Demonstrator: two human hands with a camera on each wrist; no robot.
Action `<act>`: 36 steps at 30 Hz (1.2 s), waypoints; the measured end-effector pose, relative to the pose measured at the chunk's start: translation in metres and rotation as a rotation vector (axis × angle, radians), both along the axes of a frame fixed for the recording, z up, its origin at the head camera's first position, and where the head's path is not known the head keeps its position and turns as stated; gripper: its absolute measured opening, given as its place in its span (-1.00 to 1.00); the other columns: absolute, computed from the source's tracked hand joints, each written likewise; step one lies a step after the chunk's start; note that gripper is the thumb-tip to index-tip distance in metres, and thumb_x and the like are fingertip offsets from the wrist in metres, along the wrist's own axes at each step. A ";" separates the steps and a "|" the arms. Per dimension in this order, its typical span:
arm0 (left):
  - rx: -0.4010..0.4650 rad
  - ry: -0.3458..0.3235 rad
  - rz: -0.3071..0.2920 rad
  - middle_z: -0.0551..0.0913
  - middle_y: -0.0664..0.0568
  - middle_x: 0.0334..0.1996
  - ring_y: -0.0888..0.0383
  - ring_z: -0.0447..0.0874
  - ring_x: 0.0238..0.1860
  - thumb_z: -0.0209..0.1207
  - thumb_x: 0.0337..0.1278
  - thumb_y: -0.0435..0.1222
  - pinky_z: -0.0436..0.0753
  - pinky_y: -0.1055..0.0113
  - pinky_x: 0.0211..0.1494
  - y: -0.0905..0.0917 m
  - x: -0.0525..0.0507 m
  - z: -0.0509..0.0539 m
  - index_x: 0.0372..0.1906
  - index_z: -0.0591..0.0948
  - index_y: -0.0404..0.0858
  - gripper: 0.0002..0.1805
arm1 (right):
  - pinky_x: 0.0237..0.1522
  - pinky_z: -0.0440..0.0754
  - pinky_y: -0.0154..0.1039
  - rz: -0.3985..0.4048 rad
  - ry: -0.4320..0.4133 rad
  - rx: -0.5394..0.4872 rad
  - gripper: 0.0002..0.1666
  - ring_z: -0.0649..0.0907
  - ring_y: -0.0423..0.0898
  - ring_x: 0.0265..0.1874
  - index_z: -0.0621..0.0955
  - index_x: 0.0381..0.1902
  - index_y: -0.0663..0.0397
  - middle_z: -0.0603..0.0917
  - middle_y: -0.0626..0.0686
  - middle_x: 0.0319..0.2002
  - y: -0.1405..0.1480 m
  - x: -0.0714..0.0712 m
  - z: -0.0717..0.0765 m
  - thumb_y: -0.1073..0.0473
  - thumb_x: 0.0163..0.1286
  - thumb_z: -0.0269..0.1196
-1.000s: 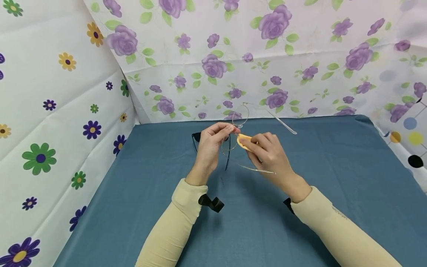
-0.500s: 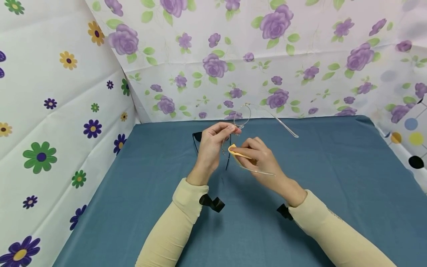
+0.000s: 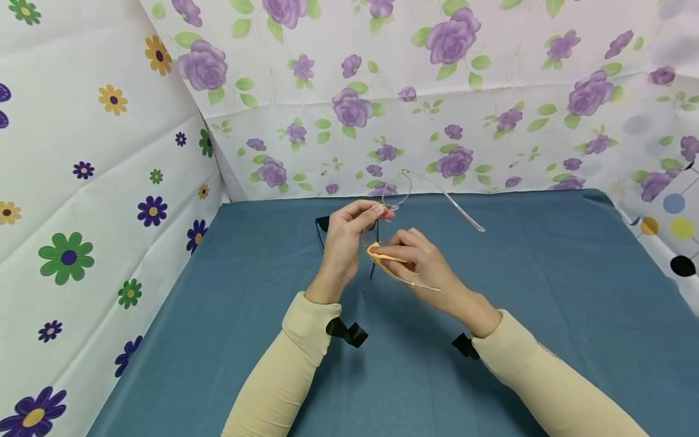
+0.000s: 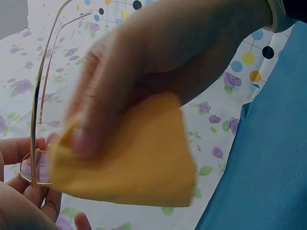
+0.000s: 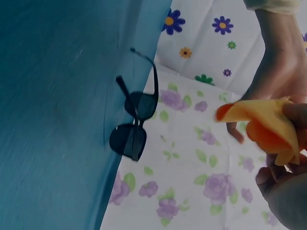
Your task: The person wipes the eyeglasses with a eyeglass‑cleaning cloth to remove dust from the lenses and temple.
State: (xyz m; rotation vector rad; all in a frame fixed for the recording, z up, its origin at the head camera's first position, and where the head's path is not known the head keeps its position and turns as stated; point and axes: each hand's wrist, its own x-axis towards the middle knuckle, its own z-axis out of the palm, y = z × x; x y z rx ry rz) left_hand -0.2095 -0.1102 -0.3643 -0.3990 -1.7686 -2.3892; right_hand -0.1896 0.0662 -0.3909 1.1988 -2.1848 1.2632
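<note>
In the head view my left hand (image 3: 343, 237) pinches a pair of thin gold-rimmed eyeglasses (image 3: 463, 212) near the middle of the frame. The glasses stand sideways in the air, temples unfolded toward the right. My right hand (image 3: 423, 264) holds a folded yellow cloth (image 3: 377, 250) between thumb and fingers, at the outer end of the nearer lens where its temple starts. From the left wrist the cloth (image 4: 139, 163) looks large and blurred, covering part of the lens; one lens edge (image 4: 36, 167) shows beside it. The cloth hides the exact contact.
Black sunglasses (image 5: 132, 139) with unfolded temples rest at the back of the blue-covered table (image 3: 218, 340), behind my left hand. A flower-print cloth wall (image 3: 306, 121) rises along the back edge, and another (image 3: 109, 200) along the left.
My right hand has moved left and slightly toward me, taking the yellow cloth from the middle of the glasses to the nearer lens's outer end. My left hand keeps its hold almost unmoved.
</note>
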 end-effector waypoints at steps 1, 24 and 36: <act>-0.001 0.000 0.002 0.80 0.12 -0.32 0.06 0.67 -0.06 0.23 0.46 -0.32 0.46 0.12 0.16 0.000 0.000 0.000 -0.27 0.79 -0.04 -0.81 | -0.31 0.43 -0.24 -0.011 -0.012 0.003 -0.66 0.44 -0.14 -0.29 0.79 0.04 0.16 0.62 -0.05 -0.26 0.002 0.000 0.001 0.46 0.33 0.41; -0.013 0.003 0.020 0.81 0.12 -0.30 0.05 0.66 -0.05 0.24 0.46 -0.28 0.47 0.17 0.09 -0.002 0.000 0.001 -0.24 0.79 -0.07 -0.85 | -0.27 0.36 -0.16 -0.105 0.275 0.179 -0.67 0.41 -0.08 -0.37 0.77 0.04 0.15 0.57 0.01 -0.29 0.012 -0.010 -0.003 0.45 0.34 0.40; -0.025 -0.018 0.025 0.81 0.13 -0.30 0.05 0.66 -0.03 0.25 0.46 -0.25 0.41 -0.02 0.21 -0.004 -0.002 0.001 -0.22 0.79 -0.12 -0.86 | -0.34 0.46 -0.22 -0.170 0.016 0.066 -0.67 0.45 -0.15 -0.29 0.78 0.07 0.12 0.63 -0.03 -0.24 0.036 -0.018 0.005 0.43 0.38 0.38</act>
